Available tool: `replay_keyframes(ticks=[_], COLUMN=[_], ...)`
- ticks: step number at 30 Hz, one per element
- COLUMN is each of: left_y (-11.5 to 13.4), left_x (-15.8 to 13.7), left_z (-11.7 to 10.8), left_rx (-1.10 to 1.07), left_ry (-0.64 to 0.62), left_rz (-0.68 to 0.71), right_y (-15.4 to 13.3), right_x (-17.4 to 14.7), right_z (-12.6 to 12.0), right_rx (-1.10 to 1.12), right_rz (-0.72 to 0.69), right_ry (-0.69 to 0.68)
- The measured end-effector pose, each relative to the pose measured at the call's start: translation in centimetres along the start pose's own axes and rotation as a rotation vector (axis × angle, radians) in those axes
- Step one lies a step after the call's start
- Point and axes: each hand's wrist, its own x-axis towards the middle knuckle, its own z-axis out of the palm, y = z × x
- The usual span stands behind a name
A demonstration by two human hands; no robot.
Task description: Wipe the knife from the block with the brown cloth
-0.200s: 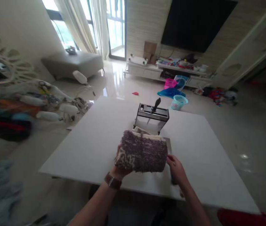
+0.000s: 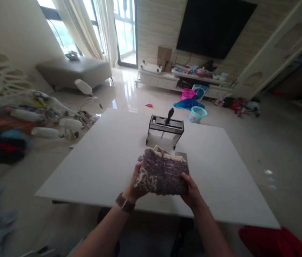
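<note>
A folded shaggy mat (image 2: pixel 164 175), dark brown with cream patches, is held between my two hands above the near part of the white table. My left hand (image 2: pixel 136 185) closes on its left side, a brown watch on the wrist. On the right side, my right hand (image 2: pixel 192 192) grips the mat with the thumb on its top face. Behind the mat stands a knife holder (image 2: pixel 166 123) with clear sides and one black-handled knife (image 2: pixel 170 115) in it. A flat grey piece (image 2: pixel 181 155) shows past the mat's far right corner; the rest of it is hidden.
The white table (image 2: pixel 100 160) spreads around my hands. On the floor beyond it are a light-blue basket (image 2: pixel 197 115) and a pink basket (image 2: pixel 187 94). A white-armed lamp (image 2: pixel 70 124) and clutter lie to the left. Red fabric (image 2: pixel 268 239) is at the near right.
My right hand has come from beside the mat to gripping its right side. The view has shifted slightly. A dark-handled thing near that hand is now hidden.
</note>
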Motion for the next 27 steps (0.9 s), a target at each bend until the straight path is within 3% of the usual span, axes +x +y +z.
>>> replay_keyframes(ticks=[5,9,12,15,18,22,27], left_y=[0.8,0.6,0.2,0.2,0.4,1.2,4.1], left_x=[0.6,1.1,1.4,1.5,1.5,1.4,0.7], left_z=[0.0,-0.6,-1.3,-2.2,-3.1,-4.3,-5.9], left_rx=[0.234,0.553,0.622,0.756,1.046,1.415,1.632], left_ry=[0.076,0.182,0.213,0.203,0.24,0.263,0.328], left_rz=[-0.073,0.06,0.107,0.101,0.148,0.215,0.239], right_y=[-0.1,0.6,1.3,2.1,3.2,4.8,6.5], right_x=[0.5,1.1,1.5,1.9,2.4,3.1,4.1], right_z=[0.0,-1.0,-1.8,-2.4,-2.8,-2.1,0.8], right_rx=[-0.039,-0.101,-0.161,-0.333,-0.582,-0.746,-0.743], right_rz=[-0.153,-0.161,-0.133,-0.132,-0.174,-0.165,-0.17], right_ry=[0.135,0.152,0.213,0.226,0.218,0.189,0.116])
